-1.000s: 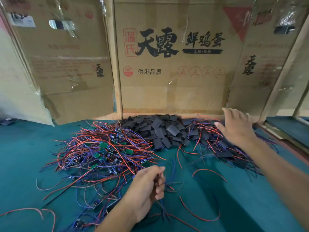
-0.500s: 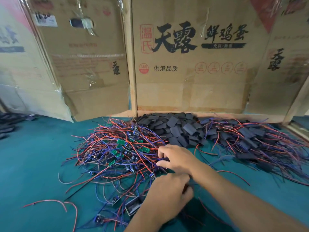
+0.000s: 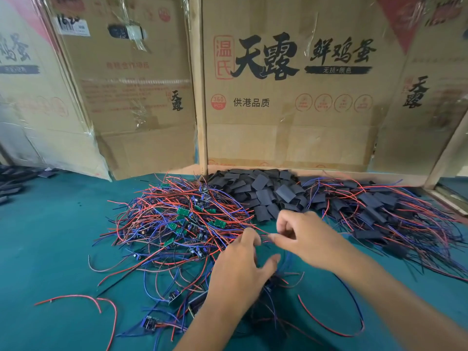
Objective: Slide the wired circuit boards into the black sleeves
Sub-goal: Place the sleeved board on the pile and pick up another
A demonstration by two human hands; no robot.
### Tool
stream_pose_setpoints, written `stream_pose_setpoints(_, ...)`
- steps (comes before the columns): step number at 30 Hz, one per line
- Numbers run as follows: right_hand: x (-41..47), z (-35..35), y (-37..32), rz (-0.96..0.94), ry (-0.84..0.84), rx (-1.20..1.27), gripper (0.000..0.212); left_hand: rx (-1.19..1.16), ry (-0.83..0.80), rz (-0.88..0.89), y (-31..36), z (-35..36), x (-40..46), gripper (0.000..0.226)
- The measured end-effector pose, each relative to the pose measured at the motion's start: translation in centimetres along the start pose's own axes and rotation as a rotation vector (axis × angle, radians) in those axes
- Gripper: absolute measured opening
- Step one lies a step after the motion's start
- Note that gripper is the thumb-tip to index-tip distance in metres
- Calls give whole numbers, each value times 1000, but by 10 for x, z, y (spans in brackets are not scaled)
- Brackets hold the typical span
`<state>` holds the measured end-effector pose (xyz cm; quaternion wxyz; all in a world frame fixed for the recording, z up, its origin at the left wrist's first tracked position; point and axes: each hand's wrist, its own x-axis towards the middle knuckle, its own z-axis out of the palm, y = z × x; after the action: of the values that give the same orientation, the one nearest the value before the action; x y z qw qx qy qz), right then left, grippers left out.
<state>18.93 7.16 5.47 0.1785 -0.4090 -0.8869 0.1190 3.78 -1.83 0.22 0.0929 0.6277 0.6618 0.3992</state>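
The step in hand looks like drawing one wired board free of the tangle, before any sleeve is fitted. The right hand [image 3: 307,240] pinches a thin red wire [image 3: 262,233] between thumb and forefinger, its other fingers curled. The left hand [image 3: 240,269] meets it at the same spot, fingers half bent; whether it grips the wire or only steadies it I cannot tell, as its back hides the fingertips. The boards [image 3: 182,212] lie in the wire heap on the green desk [image 3: 50,236], left of the hands; the sleeves [image 3: 260,183] are piled just behind, against the cardboard [image 3: 291,122]. Next, I judge, comes pulling the board clear and picking up a sleeve.
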Motion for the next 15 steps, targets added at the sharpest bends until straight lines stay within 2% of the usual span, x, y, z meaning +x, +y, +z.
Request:
stream_pose_setpoints(2, -15, -5, -13, -17, 32, -54, 31, -29, -22, 32, 4, 1, -3, 36)
stream_pose_setpoints(4, -27, -8, -27, -92, 7, -44, 28, -38, -30, 111, 9, 4, -7, 27)
stream_pose_setpoints(7, -19, -23, -21, -137, -150, 280, 17, -122, 65, 98, 14, -1, -6, 22)
stream_pose_setpoints(8, -8, -27, -11, -98, -147, 431, 14, -168, 113, 71, 15, -4, -4, 24)
stream_pose_setpoints(10, 24, -28, 18, 73, 20, 538, 18, -287, 161, 16, 16, -11, -1, 19)
stream_pose_setpoints(12, 63, -17, 49, 214, 165, 319, 16, -486, 115, 9, 21, -17, -3, 10)
stream_pose_setpoints(14, 96, -1, 73, 271, 152, 96, 13, -650, 49, 57, 26, -22, -8, 15)
stream_pose_setpoints(15, 109, 6, 82, 275, 103, 26, 24, -692, 30, 79, 26, -24, -9, 18)
